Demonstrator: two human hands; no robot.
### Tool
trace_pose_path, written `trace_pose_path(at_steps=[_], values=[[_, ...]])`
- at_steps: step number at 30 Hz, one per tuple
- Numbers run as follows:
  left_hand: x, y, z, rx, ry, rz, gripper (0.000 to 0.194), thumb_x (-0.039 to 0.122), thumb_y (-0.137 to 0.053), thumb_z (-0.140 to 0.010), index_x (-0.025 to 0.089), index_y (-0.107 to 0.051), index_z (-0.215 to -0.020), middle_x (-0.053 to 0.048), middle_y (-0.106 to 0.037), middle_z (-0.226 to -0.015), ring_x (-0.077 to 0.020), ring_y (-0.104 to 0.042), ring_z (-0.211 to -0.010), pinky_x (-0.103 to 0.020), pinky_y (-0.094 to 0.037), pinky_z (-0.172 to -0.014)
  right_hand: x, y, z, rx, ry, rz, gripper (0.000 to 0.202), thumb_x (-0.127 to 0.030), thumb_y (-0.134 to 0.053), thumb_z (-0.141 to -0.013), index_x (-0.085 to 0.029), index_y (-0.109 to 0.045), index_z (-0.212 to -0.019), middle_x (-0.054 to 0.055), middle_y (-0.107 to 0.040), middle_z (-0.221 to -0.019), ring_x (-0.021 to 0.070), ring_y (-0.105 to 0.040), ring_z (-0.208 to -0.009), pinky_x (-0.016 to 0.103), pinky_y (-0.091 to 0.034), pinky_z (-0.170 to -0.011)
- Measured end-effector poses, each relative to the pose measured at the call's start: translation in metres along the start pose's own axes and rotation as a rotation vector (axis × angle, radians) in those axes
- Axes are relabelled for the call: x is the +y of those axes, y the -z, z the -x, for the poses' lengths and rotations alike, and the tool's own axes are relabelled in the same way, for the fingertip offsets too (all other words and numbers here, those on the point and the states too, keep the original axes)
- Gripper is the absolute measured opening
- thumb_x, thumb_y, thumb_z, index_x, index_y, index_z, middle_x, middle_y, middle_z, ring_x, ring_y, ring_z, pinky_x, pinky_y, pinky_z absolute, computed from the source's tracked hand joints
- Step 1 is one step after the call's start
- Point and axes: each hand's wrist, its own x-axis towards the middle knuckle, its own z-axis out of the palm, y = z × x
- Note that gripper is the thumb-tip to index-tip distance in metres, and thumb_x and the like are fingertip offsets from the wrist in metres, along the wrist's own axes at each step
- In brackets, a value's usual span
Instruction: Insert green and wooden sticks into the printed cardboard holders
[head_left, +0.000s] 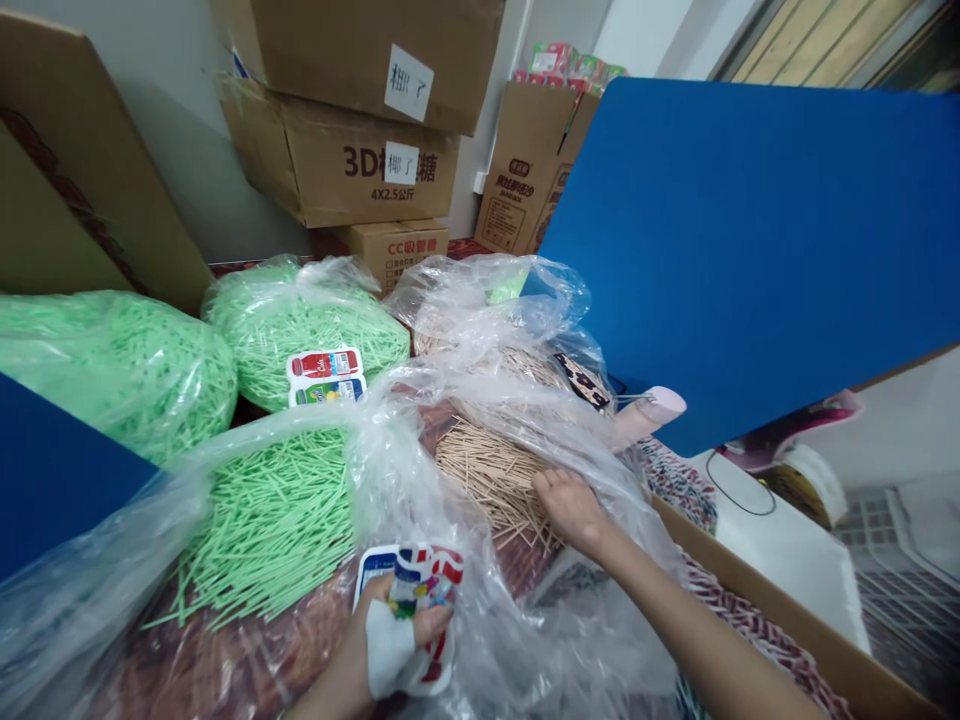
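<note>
My left hand, with a white wrap around it, holds a printed packet with red, blue and white artwork at the bottom centre. On the right, my right hand has its fingers curled at the edge of the tan sticks in an open clear plastic bag. Whether it grips any sticks is hidden. Green sticks lie in another open bag to the left. Two printed packets, one red and one green, rest on a bag of green sticks behind them.
Cardboard boxes are stacked at the back. A large blue panel stands at the right. Another bag of green sticks is at the left. A pink-white cylinder and red-and-white strands lie right of centre.
</note>
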Motion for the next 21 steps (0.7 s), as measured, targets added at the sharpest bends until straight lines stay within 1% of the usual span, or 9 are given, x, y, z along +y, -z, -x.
trace_pose_path(at_steps=[3, 5, 6, 9, 12, 15, 17, 19, 21], values=[[0.016, -0.012, -0.011, 0.021, 0.001, 0.204, 0.036, 0.037, -0.087, -0.056, 0.012, -0.069, -0.074, -0.002, -0.067, -0.063, -0.0136, -0.059, -0.055, -0.025, -0.046, -0.056, 0.004, 0.007, 0.001, -0.008, 0.012, -0.132, 0.023, -0.020, -0.034, -0.096, -0.017, -0.056, -0.090, 0.006, -0.065, -0.081, 0.0177, -0.059, -0.074, 0.027, -0.041, -0.068], [0.032, -0.020, -0.025, -0.026, -0.053, 0.291, 0.037, 0.035, -0.088, -0.054, 0.012, -0.069, -0.075, 0.000, -0.065, -0.059, -0.0121, -0.057, -0.051, -0.024, -0.045, -0.053, 0.003, 0.010, 0.004, -0.010, 0.084, -0.398, 0.030, -0.032, -0.031, -0.099, -0.019, -0.054, -0.085, 0.002, -0.062, -0.077, 0.0156, -0.057, -0.071, 0.027, -0.043, -0.066], [0.040, -0.024, -0.035, -0.074, -0.092, 0.319, 0.033, 0.034, -0.087, -0.057, 0.013, -0.068, -0.075, 0.002, -0.063, -0.057, -0.0110, -0.055, -0.049, -0.023, -0.045, -0.051, 0.001, 0.012, 0.007, -0.028, 0.117, -0.582, 0.035, -0.039, -0.030, -0.099, -0.020, -0.053, -0.081, 0.001, -0.059, -0.074, 0.0148, -0.055, -0.068, 0.027, -0.043, -0.065], [0.060, -0.038, -0.065, -0.191, -0.175, 0.327, 0.030, 0.030, -0.086, -0.059, 0.013, -0.069, -0.077, 0.001, -0.067, -0.065, -0.0109, -0.059, -0.055, -0.023, -0.049, -0.058, -0.012, 0.016, 0.012, -0.203, 0.133, -1.133, 0.043, -0.056, -0.036, -0.094, -0.020, -0.051, -0.076, -0.004, -0.050, -0.064, 0.0109, -0.046, -0.055, 0.023, -0.039, -0.053], [0.066, -0.054, -0.086, -0.278, -0.168, 0.281, 0.034, 0.029, -0.087, -0.056, 0.011, -0.071, -0.080, -0.003, -0.071, -0.070, -0.0143, -0.063, -0.060, -0.026, -0.051, -0.063, -0.028, 0.019, 0.010, -0.406, 0.069, -1.497, 0.045, -0.064, -0.048, -0.085, -0.020, -0.051, -0.080, -0.006, -0.048, -0.062, 0.0070, -0.041, -0.046, 0.020, -0.031, -0.044], [0.059, -0.067, -0.088, -0.356, -0.131, 0.229, 0.035, 0.030, -0.087, -0.055, 0.009, -0.072, -0.079, -0.005, -0.072, -0.069, -0.0164, -0.064, -0.056, -0.028, -0.052, -0.056, -0.039, 0.020, 0.006, -0.475, 0.020, -1.622, 0.048, -0.066, -0.057, -0.077, -0.020, -0.053, -0.087, -0.004, -0.055, -0.065, 0.0077, -0.046, -0.047, 0.018, -0.030, -0.042], [0.055, -0.067, -0.084, -0.362, -0.118, 0.222, 0.032, 0.029, -0.087, -0.056, 0.009, -0.072, -0.077, -0.005, -0.072, -0.067, -0.0158, -0.063, -0.053, -0.027, -0.051, -0.053, -0.040, 0.019, 0.006, -0.478, 0.008, -1.619, 0.049, -0.067, -0.059, -0.075, -0.020, -0.054, -0.089, -0.004, -0.057, -0.065, 0.0088, -0.049, -0.048, 0.018, -0.031, -0.041], [0.054, -0.059, -0.077, -0.311, -0.127, 0.241, 0.029, 0.027, -0.086, -0.058, 0.010, -0.072, -0.076, -0.003, -0.072, -0.066, -0.0143, -0.063, -0.053, -0.025, -0.051, -0.055, -0.041, 0.020, 0.011, -0.436, 0.021, -1.571, 0.047, -0.067, -0.054, -0.079, -0.020, -0.053, -0.084, -0.005, -0.054, -0.061, 0.0092, -0.048, -0.047, 0.019, -0.033, -0.041], [0.057, -0.043, -0.070, -0.221, -0.154, 0.271, 0.027, 0.025, -0.086, -0.059, 0.011, -0.071, -0.077, -0.001, -0.071, -0.065, -0.0126, -0.063, -0.054, -0.023, -0.051, -0.057, -0.045, 0.023, 0.021, -0.324, 0.075, -1.436, 0.043, -0.063, -0.047, -0.086, -0.021, -0.050, -0.078, -0.005, -0.051, -0.060, 0.0100, -0.047, -0.050, 0.022, -0.038, -0.046]])
